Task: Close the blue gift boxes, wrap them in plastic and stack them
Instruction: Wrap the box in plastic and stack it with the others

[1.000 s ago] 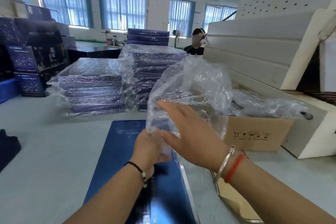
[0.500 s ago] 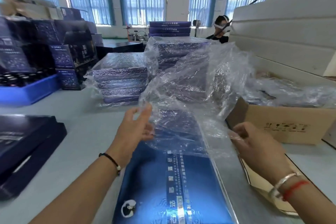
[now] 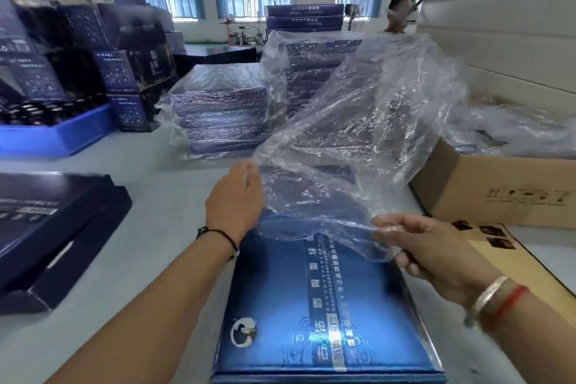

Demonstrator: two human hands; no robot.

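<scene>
Over the far end of the closed blue gift box, the left hand and right hand are each pinching the plastic bag open by its mouth. The thin film is probably liable to snag on a box corner and tear.

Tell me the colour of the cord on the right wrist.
Red, worn beside a silver bangle; the red cord shows clearly in the head view.
</scene>
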